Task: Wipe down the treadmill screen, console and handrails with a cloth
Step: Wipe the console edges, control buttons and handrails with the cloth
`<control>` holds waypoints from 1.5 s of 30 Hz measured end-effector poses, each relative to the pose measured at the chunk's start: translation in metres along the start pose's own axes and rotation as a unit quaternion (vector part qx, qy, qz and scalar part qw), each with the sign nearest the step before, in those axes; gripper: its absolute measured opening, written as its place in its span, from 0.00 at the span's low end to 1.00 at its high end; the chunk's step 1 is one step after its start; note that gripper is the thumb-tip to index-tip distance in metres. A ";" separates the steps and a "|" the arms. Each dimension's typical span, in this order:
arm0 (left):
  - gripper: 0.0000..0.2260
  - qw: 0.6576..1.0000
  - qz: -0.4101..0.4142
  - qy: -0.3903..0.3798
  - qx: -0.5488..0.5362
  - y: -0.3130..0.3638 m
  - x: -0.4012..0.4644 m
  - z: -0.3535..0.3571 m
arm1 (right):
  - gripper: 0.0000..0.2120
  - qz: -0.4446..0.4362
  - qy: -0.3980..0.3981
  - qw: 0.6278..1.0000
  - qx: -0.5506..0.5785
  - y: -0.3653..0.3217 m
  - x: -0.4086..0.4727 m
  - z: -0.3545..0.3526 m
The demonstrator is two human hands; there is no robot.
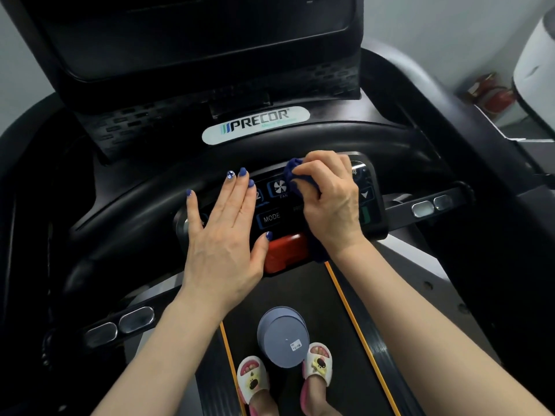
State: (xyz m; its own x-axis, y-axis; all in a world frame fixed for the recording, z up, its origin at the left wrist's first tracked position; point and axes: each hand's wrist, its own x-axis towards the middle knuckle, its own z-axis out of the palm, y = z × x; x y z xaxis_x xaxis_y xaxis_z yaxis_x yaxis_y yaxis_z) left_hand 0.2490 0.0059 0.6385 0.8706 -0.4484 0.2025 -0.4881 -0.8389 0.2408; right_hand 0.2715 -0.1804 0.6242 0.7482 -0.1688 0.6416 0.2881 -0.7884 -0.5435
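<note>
The right hand bunches the cloth against the console; the left hand lies spread flat beside it. The cloth looks soft and light, best gripped wadded.

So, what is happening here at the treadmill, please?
A person stands on the belt and is wiping the control panel. The right hand holds a blue cloth bunched in its grip and presses it on the buttons near the fan key. The left hand lies flat and open on the left part of the panel, thumb beside the red stop button. A grey tub sits on the belt between the feet.
</note>
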 end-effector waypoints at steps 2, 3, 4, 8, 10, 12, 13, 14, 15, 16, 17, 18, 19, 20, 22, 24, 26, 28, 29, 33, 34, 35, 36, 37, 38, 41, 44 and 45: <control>0.33 1.000 0.006 0.003 -0.004 0.005 0.003 -0.001 | 0.02 -0.019 -0.019 1.000 -0.010 0.000 0.000 0.000; 0.33 1.000 0.014 0.003 -0.005 0.008 0.005 -0.001 | 0.02 -0.034 -0.029 0.999 -0.023 0.004 0.001 -0.002; 0.33 1.000 0.021 0.005 -0.007 0.011 0.009 -0.001 | 0.02 -0.043 -0.033 0.998 -0.039 0.008 0.002 -0.005; 0.33 0.999 0.030 -0.001 -0.013 0.018 0.018 0.004 | 0.03 -0.013 -0.007 0.999 -0.034 0.012 0.005 -0.008; 0.32 0.999 0.031 -0.004 -0.007 0.017 0.018 0.007 | 0.02 -0.013 0.000 1.000 -0.016 0.010 0.002 -0.006; 0.32 0.999 0.031 -0.007 -0.001 0.015 0.018 0.008 | 0.02 -0.033 -0.005 0.999 -0.012 0.017 0.000 -0.011; 0.32 0.999 0.032 -0.007 0.001 0.014 0.018 0.008 | 0.02 -0.039 -0.005 0.999 -0.015 0.021 -0.001 -0.014; 0.32 0.999 0.033 -0.008 0.001 0.014 0.018 0.007 | 0.02 -0.039 0.000 0.999 -0.019 0.024 -0.001 -0.017; 0.32 0.999 0.033 -0.006 0.001 0.014 0.018 0.007 | 0.01 -0.034 0.008 0.999 -0.019 0.025 -0.001 -0.018; 0.32 0.999 0.032 -0.005 0.001 0.014 0.018 0.007 | 0.01 -0.026 0.016 0.999 -0.018 0.023 -0.001 -0.018; 0.32 0.999 0.032 -0.004 0.001 0.014 0.018 0.008 | 0.01 -0.019 0.019 0.999 -0.017 0.020 -0.001 -0.017; 0.32 0.999 0.032 -0.003 0.002 0.015 0.018 0.009 | 0.01 -0.016 0.018 1.000 -0.017 0.018 -0.002 -0.016; 0.32 0.999 0.032 -0.002 0.002 0.015 0.017 0.010 | 0.01 -0.022 0.011 1.000 -0.016 0.018 -0.004 -0.016; 0.32 1.000 0.030 0.000 0.001 0.016 0.017 0.010 | 0.01 -0.033 -0.001 0.999 -0.014 0.021 -0.005 -0.017; 0.32 1.000 0.028 0.000 0.000 0.016 0.017 0.010 | 0.02 -0.046 -0.014 0.999 -0.014 0.027 -0.005 -0.023; 0.32 1.000 0.028 0.000 0.002 0.016 0.017 0.010 | 0.02 -0.036 -0.008 0.999 -0.012 0.028 -0.003 -0.023; 0.32 1.000 0.029 -0.001 0.006 0.016 0.018 0.011 | 0.02 -0.023 0.005 1.000 -0.012 0.024 -0.001 -0.019; 0.32 1.000 0.027 -0.002 0.009 0.016 0.018 0.011 | 0.02 -0.018 0.008 1.000 -0.009 0.023 -0.002 -0.017; 0.32 1.000 0.026 -0.001 0.011 0.016 0.018 0.011 | 0.02 -0.019 0.007 1.000 -0.006 0.024 -0.004 -0.018; 0.32 1.000 0.024 0.000 0.020 0.019 0.018 0.009 | 0.02 -0.021 0.005 1.000 -0.004 0.026 -0.013 -0.021; 0.33 0.999 0.024 0.002 0.022 0.020 0.018 0.009 | 0.02 -0.020 0.005 1.000 -0.002 0.025 -0.016 -0.021; 0.33 0.999 0.023 0.002 0.023 0.020 0.018 0.010 | 0.02 -0.019 0.004 1.000 -0.001 0.025 -0.018 -0.022; 0.33 0.999 0.022 0.002 0.024 0.021 0.019 0.010 | 0.02 -0.020 0.003 1.000 0.001 0.025 -0.021 -0.022; 0.34 0.999 0.023 0.001 0.026 0.022 0.019 0.011 | 0.02 -0.021 0.002 1.000 0.002 0.026 -0.024 -0.023; 0.34 0.999 0.024 0.000 0.028 0.022 0.019 0.012 | 0.02 -0.023 0.000 1.000 0.003 0.027 -0.026 -0.024; 0.33 0.999 0.026 0.000 0.034 0.023 0.021 0.012 | 0.03 -0.030 -0.007 1.000 0.006 0.030 -0.038 -0.028; 0.32 0.999 0.030 0.002 0.039 0.022 0.021 0.010 | 0.06 -0.025 -0.011 1.000 -0.013 0.032 -0.053 -0.031; 0.32 0.999 0.032 0.002 0.040 0.021 0.021 0.009 | 0.06 -0.024 -0.010 0.999 -0.021 0.033 -0.054 -0.032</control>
State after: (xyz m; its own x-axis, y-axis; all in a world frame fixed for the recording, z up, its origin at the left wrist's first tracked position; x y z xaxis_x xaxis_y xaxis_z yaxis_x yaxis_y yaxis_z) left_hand 0.2577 -0.0241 0.6393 0.8374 -0.5008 0.2191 -0.5363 -0.8303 0.1515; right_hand 0.2211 -0.2157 0.5888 0.7464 -0.1179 0.6550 0.2995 -0.8194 -0.4887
